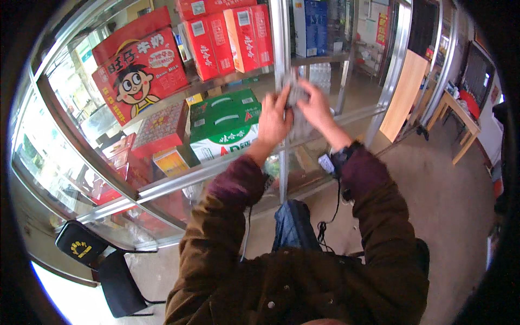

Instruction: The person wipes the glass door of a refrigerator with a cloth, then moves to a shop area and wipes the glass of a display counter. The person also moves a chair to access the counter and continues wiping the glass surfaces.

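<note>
Both hands are raised in front of the aluminium frame of a glass display cabinet. A crumpled grey cloth (300,94), somewhat blurred, is bunched between them at the upright aluminium post (281,44). My right hand (317,106) grips the cloth from the right, thumb and fingers bent around it. From the left, the fingers of my left hand (275,121) hold its edge. A loose part of the cloth hangs below the fingers. Whether the cloth presses on the post or sits just before it, I cannot tell.
Behind the glass are a red milk carton (142,73), several red boxes (211,44), a green-and-white carton (225,118) and a blue box (310,28). A black chair (122,280) stands lower left. Rightward are a wooden board (406,95) and wooden table (461,109). A black cable (337,207) dangles below my right wrist.
</note>
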Tool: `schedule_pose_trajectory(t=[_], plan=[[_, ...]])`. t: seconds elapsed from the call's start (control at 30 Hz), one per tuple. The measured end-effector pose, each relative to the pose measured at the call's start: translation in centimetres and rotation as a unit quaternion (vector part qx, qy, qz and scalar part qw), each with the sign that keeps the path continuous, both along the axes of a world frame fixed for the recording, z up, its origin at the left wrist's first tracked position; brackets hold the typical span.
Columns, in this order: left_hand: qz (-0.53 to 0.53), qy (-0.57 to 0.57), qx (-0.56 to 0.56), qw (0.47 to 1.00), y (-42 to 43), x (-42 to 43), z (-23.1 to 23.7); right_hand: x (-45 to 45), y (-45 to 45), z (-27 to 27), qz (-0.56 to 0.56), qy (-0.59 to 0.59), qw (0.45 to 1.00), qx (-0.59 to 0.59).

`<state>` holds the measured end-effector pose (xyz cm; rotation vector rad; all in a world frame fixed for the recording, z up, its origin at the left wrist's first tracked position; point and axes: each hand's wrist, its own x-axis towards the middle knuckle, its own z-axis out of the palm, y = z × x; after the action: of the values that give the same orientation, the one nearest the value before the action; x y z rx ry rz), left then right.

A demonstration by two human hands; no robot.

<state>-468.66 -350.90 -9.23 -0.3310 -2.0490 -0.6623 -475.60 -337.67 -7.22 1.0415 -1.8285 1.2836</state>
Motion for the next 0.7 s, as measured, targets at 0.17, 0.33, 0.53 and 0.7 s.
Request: schedule_pose_trajectory(t=[0.17,0.33,0.53,0.7], plan=[[0.095,0.244,-0.126,0.957,-0.7,-2.0,11.0,-1.2,-0.7,12.1,-0.06,0.245,0.968,-0.001],[0.073,0.167,-0.118,0.976,-2.9,-5.1,12.9,-3.3,-3.6,14.6,-0.058,0.267,0.961,0.033],[0.043,0.153,-0.113,0.981,-3.0,-8.9,6.8,-6.5,-5.0,8.2,-0.008,0.199,0.979,-0.052],[0.1,0.025,-0.12,0.987,-3.1,-8.0,-5.8,-6.9,-5.2,-4.6,-0.008,0.124,0.992,0.0]])
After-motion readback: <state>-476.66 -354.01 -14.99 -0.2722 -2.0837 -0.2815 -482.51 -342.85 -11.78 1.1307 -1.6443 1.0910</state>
